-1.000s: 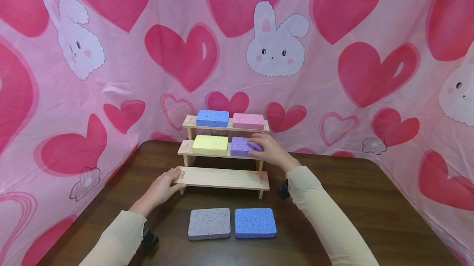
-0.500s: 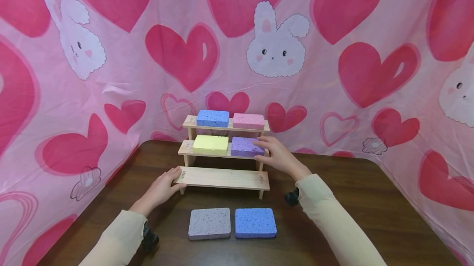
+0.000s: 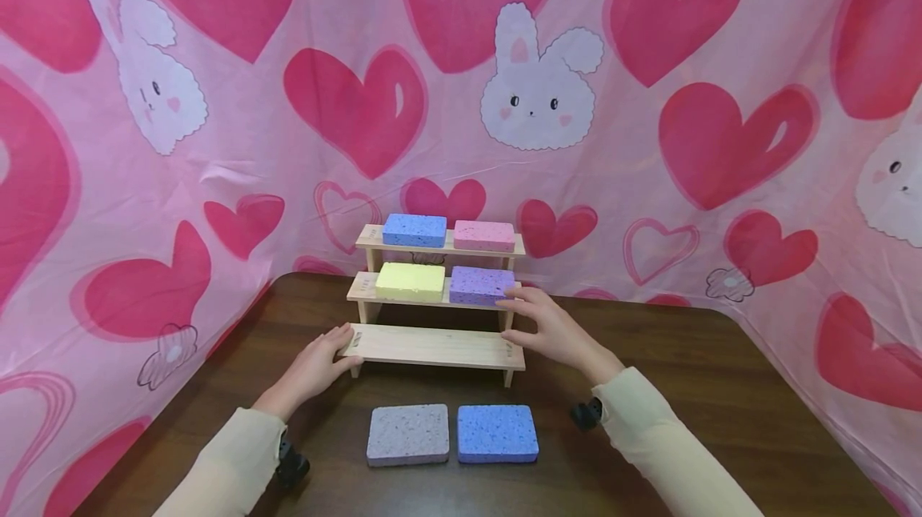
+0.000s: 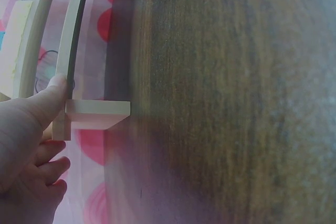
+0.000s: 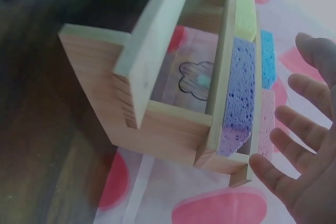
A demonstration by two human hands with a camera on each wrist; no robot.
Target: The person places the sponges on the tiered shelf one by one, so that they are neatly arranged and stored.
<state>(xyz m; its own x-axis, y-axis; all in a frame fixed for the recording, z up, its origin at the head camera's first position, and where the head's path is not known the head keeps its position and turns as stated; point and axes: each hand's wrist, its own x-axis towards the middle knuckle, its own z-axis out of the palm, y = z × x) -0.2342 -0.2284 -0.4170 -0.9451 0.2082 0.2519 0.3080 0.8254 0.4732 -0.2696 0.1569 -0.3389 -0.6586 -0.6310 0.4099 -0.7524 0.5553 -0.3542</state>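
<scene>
A three-tier wooden stand (image 3: 432, 346) stands on the table. My left hand (image 3: 311, 369) holds the left end of its lowest tier, the thumb (image 4: 50, 95) on the board's edge and the fingers past the end. My right hand (image 3: 558, 334), fingers loosely spread, is just right of the stand, below a purple sponge (image 3: 479, 285); in the right wrist view it holds nothing. The purple sponge lies on the middle tier beside a yellow sponge (image 3: 410, 281). On the top tier sit a blue sponge (image 3: 414, 230) and a pink sponge (image 3: 483, 236).
In front of the stand, a grey sponge (image 3: 408, 434) and a second blue sponge (image 3: 497, 434) lie flat side by side on the dark wooden table (image 3: 670, 389). A pink cloth (image 3: 446, 133) with hearts and rabbits hangs behind and around the table.
My right hand has let go of the purple sponge and drawn back to the right and down. The purple sponge stays on the middle tier. My left hand has not moved.
</scene>
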